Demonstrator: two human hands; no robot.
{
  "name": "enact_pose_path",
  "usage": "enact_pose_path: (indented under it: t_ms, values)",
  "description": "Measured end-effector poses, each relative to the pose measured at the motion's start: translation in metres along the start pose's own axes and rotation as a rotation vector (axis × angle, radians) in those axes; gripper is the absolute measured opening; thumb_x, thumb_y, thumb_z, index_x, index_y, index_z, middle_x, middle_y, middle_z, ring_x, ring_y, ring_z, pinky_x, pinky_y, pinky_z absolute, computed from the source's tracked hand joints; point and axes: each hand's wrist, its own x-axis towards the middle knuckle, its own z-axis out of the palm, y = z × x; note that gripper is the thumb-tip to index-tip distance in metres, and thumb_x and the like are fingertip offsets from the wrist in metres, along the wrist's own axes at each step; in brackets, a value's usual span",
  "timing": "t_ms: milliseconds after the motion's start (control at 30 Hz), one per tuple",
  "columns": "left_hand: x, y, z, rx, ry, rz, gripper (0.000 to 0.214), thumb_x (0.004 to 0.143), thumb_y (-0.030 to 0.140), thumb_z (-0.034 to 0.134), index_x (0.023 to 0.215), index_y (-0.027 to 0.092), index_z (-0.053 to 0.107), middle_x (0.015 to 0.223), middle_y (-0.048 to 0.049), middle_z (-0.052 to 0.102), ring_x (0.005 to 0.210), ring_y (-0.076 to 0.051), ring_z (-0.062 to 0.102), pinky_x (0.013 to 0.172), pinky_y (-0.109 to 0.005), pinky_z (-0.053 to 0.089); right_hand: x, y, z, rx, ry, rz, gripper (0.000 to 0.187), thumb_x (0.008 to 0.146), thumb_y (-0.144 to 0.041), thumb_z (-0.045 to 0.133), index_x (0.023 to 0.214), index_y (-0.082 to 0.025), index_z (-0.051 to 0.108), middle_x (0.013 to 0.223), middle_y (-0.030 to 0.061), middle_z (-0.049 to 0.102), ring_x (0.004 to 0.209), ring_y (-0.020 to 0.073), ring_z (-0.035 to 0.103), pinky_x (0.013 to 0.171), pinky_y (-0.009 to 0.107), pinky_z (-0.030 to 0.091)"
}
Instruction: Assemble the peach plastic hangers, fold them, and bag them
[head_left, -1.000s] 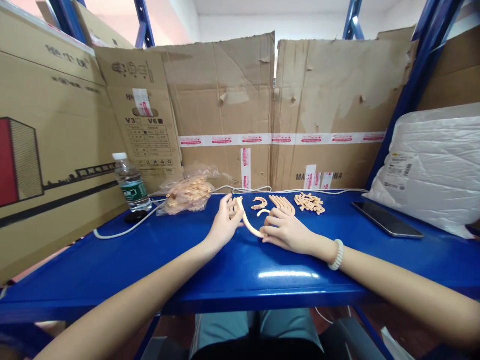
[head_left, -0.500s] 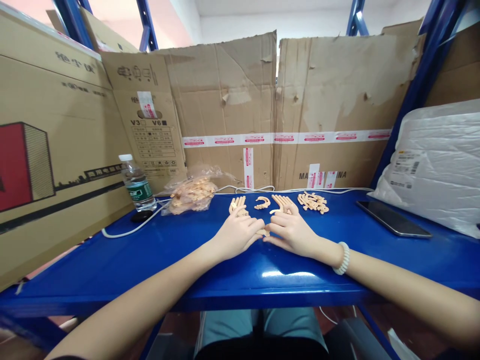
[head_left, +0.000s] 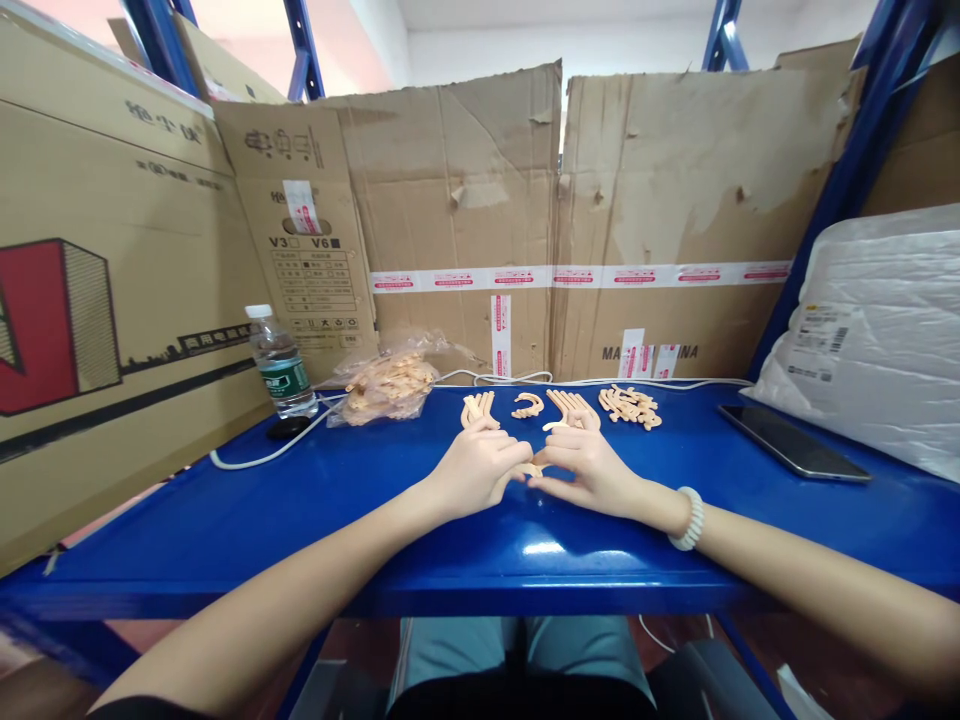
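Note:
My left hand [head_left: 478,467] and my right hand [head_left: 586,462] meet over the front half of the blue table, fingertips pinched together. Between them shows a small pale wooden piece [head_left: 532,470], mostly hidden by the fingers. Just beyond my left hand lies a row of slim wooden pieces [head_left: 478,405]. A similar row of curved wooden pieces [head_left: 568,402] sits behind my right hand and is partly covered by it. A few curved pieces [head_left: 529,405] are nested between the rows. Farther right is a loose heap of short wooden pieces [head_left: 630,407].
A clear plastic bag of wooden pieces [head_left: 394,385] and a water bottle [head_left: 283,365] stand at the left of the blue table [head_left: 360,500]. On the right are a phone [head_left: 793,443] and a white wrapped package [head_left: 877,340]. A white cable [head_left: 259,462] crosses the left side; cardboard [head_left: 450,220] walls the back.
The fingers have shifted slightly around the small wooden piece, and a bit more of it shows between the hands. The whole view has moved a little; the rows and heap stay put.

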Motion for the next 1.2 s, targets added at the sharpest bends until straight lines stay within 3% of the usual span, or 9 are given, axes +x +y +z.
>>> enact_pose_path:
  t_ms: [167,367,500,600,867,1033,1200]
  values:
    - [-0.002,-0.002,0.001,0.019,0.037,0.04,0.02,0.092,0.02,0.044,0.08,0.018,0.059,0.068,-0.0012,0.065,0.067,-0.016,0.059,0.077,-0.031,0.04,0.003,-0.003,-0.002,0.119,-0.02,0.038,0.031,0.093,-0.041,0.052,0.079,-0.017,0.066,0.065,0.0006,0.058,0.067,0.0143,0.05,0.078,0.035,0.028]
    - [-0.001,-0.004,-0.006,0.077,0.116,0.07,0.025,0.095,0.017,0.039,0.08,0.018,0.058,0.076,-0.0024,0.069,0.075,-0.016,0.063,0.08,-0.032,0.039,0.003,0.007,0.0,0.267,0.018,0.196,0.028,0.093,-0.04,0.054,0.082,-0.017,0.066,0.063,-0.0017,0.058,0.06,0.0114,0.047,0.076,0.033,0.033]
    - [-0.002,-0.019,-0.012,0.005,-0.008,0.012,0.013,0.095,0.019,0.044,0.1,0.017,0.056,0.088,-0.0045,0.071,0.082,-0.017,0.064,0.081,-0.033,0.041,0.0,0.018,0.004,0.283,0.022,0.231,0.027,0.092,-0.042,0.055,0.085,-0.018,0.065,0.067,-0.0014,0.06,0.06,0.0116,0.05,0.076,0.033,0.037]
    - [-0.005,-0.041,-0.013,0.019,-0.105,-0.045,0.022,0.091,0.008,0.043,0.107,0.018,0.054,0.091,-0.0049,0.069,0.088,-0.02,0.061,0.088,-0.038,0.04,0.0,0.022,0.006,0.321,0.039,0.27,0.025,0.09,-0.041,0.056,0.087,-0.018,0.065,0.073,0.0014,0.065,0.067,0.0137,0.056,0.076,0.033,0.042]
    - [-0.02,-0.097,0.01,-0.085,-0.081,-0.199,0.023,0.082,0.001,0.046,0.089,0.018,0.061,0.106,-0.0084,0.06,0.106,-0.022,0.051,0.095,-0.037,0.043,-0.001,0.032,0.003,0.363,0.029,0.349,0.022,0.091,-0.039,0.055,0.094,-0.02,0.065,0.093,0.0063,0.069,0.087,0.0191,0.061,0.078,0.033,0.048]
    - [-0.026,-0.103,0.02,-0.064,-0.114,-0.28,0.021,0.077,0.001,0.049,0.084,0.017,0.061,0.093,-0.0077,0.062,0.091,-0.021,0.058,0.083,-0.034,0.049,0.003,0.045,0.002,0.275,0.015,0.333,0.021,0.092,-0.038,0.053,0.094,-0.021,0.066,0.097,0.0062,0.068,0.095,0.0217,0.06,0.089,0.039,0.044]
    - [-0.025,-0.098,0.017,-0.068,-0.119,-0.326,0.013,0.08,0.009,0.051,0.084,0.018,0.06,0.087,-0.0057,0.063,0.083,-0.02,0.061,0.078,-0.032,0.05,0.023,0.065,-0.003,0.142,-0.003,0.318,0.023,0.092,-0.037,0.053,0.092,-0.02,0.068,0.093,0.0078,0.066,0.091,0.0217,0.058,0.083,0.036,0.045]
